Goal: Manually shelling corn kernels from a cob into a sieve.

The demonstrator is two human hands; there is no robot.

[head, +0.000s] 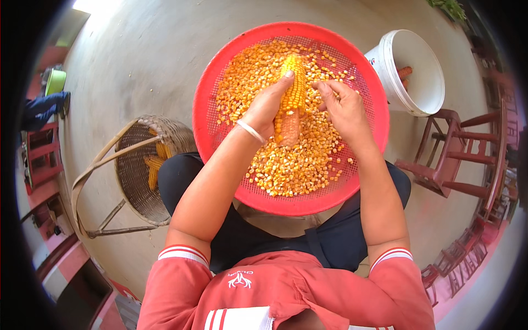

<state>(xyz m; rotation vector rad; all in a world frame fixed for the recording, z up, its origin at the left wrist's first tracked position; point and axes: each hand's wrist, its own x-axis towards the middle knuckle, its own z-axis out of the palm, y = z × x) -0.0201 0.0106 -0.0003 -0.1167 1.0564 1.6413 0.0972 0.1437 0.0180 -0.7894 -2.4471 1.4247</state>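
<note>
My left hand [267, 103] grips a partly shelled ear of corn [295, 88] over a round red mesh basket [208, 136]. Yellow kernels still cover the ear's far part, while a bare reddish cob shows at its near end. Just right of the ear is my right hand [344, 103], fingers curled and thumb close to the forefinger; whether anything is between them cannot be made out. Loose corn kernels [297, 169] lie spread across the mesh below both hands. The basket rests at my knees, and its support is mostly hidden.
At left, a tipped woven basket [177, 128] with a long handle holds ears of corn [154, 167]. A white bucket [418, 78] with bare cobs [404, 73] leans at right beside a wooden chair [449, 152]. Another person's leg [45, 109] shows at far left.
</note>
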